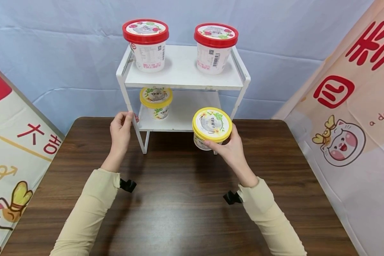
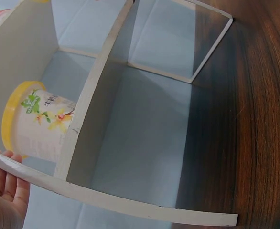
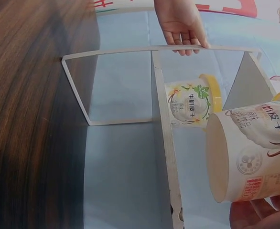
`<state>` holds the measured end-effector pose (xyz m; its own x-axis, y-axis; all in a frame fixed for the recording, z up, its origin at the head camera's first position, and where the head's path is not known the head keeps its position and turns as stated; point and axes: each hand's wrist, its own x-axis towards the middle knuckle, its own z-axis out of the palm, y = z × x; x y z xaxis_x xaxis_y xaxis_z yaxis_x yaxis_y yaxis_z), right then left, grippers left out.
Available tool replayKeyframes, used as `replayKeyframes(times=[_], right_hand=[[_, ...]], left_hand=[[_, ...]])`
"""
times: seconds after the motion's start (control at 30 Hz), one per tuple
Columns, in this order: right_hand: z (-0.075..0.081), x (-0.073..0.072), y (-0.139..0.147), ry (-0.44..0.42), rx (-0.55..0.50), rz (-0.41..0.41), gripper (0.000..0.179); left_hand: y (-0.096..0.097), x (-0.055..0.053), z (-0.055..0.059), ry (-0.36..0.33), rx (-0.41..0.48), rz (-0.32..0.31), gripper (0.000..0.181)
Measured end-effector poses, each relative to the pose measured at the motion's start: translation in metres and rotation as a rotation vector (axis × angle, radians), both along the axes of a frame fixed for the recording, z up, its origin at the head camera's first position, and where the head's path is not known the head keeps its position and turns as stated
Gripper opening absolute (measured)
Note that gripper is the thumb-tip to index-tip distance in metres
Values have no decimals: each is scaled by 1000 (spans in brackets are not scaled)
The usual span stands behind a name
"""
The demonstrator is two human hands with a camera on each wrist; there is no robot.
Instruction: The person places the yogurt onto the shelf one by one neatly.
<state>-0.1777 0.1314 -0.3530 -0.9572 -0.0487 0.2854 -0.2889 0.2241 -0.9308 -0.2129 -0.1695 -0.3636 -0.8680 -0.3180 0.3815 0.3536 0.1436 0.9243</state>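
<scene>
My right hand point(image 1: 232, 149) grips a yellow-lidded paper tub point(image 1: 212, 124) by its side, thumb in front. The tub is at the right front of the white rack's lower shelf point(image 1: 185, 106). In the right wrist view the tub's base point(image 3: 217, 157) shows apart from the shelf board. With thumb and curled fingers, my left hand point(image 1: 120, 129) holds the rack's front left leg point(image 1: 130, 103). Behind that leg, a second yellow-lidded tub point(image 1: 156, 103) stands upright on the left of the lower shelf; the left wrist view shows its printed side point(image 2: 44, 121).
Two larger red-lidded tubs point(image 1: 148, 53) point(image 1: 213, 57) stand on the rack's top shelf point(image 1: 180, 76). The rack is at the back of a dark wooden table point(image 1: 179, 199), before a pale blue cloth point(image 1: 275, 46). Printed banners point(image 1: 339, 142) point(image 1: 25, 117) flank the table.
</scene>
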Motion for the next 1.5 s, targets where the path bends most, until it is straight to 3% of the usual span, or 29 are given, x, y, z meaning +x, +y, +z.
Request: replayKeyframes(times=[0.67,0.97,1.23,1.5], right_hand=[[6,-13,-7,-26,-19,-16,78],[28,-3,-16,-26,-5,-29,75],[6,-27,-12,-27,-21,-30,78],[3,-36,-13,6,-6,-67,77]], left_hand=[[0,1,0,7,3,-18,30],[-1,1,-1,7,-3,-12,30],[-1,1,-1,4,2,-15,31],[0,1,0,0,-6,-4,25]])
